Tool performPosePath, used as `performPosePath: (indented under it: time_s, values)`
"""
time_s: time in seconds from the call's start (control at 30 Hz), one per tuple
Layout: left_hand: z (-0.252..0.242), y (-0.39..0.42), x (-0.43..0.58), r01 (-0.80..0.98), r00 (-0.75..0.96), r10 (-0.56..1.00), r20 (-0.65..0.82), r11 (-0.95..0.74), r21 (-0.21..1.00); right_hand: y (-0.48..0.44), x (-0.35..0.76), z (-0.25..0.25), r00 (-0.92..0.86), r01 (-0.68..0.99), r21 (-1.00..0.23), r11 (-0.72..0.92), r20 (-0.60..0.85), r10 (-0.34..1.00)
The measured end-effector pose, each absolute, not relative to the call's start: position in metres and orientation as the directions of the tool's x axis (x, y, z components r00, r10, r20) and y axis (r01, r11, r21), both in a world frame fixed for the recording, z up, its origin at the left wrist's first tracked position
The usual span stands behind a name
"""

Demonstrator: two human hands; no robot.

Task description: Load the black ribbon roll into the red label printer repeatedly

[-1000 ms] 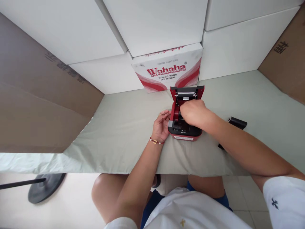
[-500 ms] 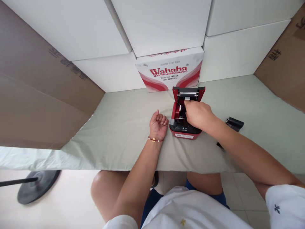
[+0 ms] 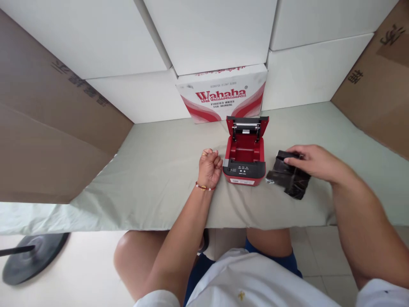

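Observation:
A small red-and-black label printer (image 3: 244, 168) stands with its lid (image 3: 247, 125) raised, and its red roll bay is bare. Just to the printer's left, my left hand (image 3: 211, 166) rests on the cloth, fingers curled into a loose fist with nothing visible in it. On the printer's right, my right hand (image 3: 308, 160) grips a black ribbon roll (image 3: 283, 157) between thumb and fingers. Crumpled shiny black film (image 3: 297, 183) spreads below and beside that roll. Whether the film belongs to one roll or two I cannot tell.
A Wahaha water carton (image 3: 223, 96) stands behind the printer, against stacked white boxes (image 3: 211, 34). Brown cardboard walls (image 3: 47, 128) close in both sides. The table has a pale green cloth (image 3: 153, 179), and its front edge hangs above my knees.
My right hand has left the printer's bay and moved right to the black ribbon. The dark roll seen inside the printer is no longer there. My left hand stays beside the printer.

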State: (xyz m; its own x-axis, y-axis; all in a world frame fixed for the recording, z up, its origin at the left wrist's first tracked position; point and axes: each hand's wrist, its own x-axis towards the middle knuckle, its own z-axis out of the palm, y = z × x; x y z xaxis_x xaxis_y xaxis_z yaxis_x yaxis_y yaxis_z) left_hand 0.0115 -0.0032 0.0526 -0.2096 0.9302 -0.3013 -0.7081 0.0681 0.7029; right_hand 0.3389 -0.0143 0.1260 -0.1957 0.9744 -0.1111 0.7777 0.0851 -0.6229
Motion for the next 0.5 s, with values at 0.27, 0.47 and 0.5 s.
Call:
performPosePath:
  time_s: [0.27, 0.47, 0.5]
  values:
    - [0.054, -0.003, 0.007, -0.716, -0.188, 0.940, -0.286, 0.068, 0.695, -0.032, 0.366, 0.095, 0.154, 0.830, -0.555, -0.047, 0.148, 0.977]
    - [0.055, -0.001, 0.009, -0.696, -0.201, 0.934, -0.294, 0.075, 0.714, -0.034, 0.411, 0.055, 0.025, 0.915, -0.403, 0.028, 0.125, 0.992]
    - [0.055, -0.001, 0.009, -0.688, -0.218, 0.931, -0.292, 0.066, 0.723, -0.034, 0.413, 0.050, -0.002, 0.909, -0.412, 0.058, 0.136, 0.991]
